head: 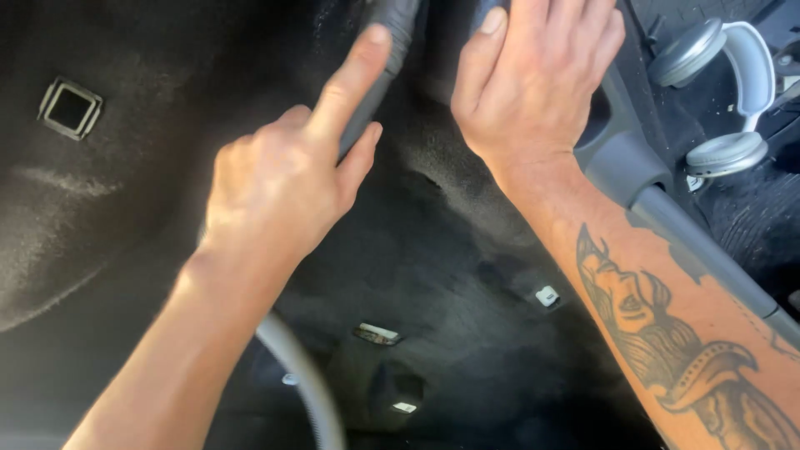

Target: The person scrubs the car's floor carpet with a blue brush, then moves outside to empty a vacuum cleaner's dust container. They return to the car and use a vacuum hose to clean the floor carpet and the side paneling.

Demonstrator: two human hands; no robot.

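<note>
My left hand grips a dark grey vacuum nozzle tube, with the index finger stretched along it toward the top of the view. Its ribbed grey hose curves down below my wrist. My right hand lies flat on the black carpet beside the nozzle, fingers together and pointing up; whether it holds anything under the fingers is hidden. A tattoo covers the right forearm.
A grey plastic trim bar runs diagonally at the right. Grey over-ear headphones lie at the top right. A square metal anchor sits in the carpet at the left, and small clips below centre.
</note>
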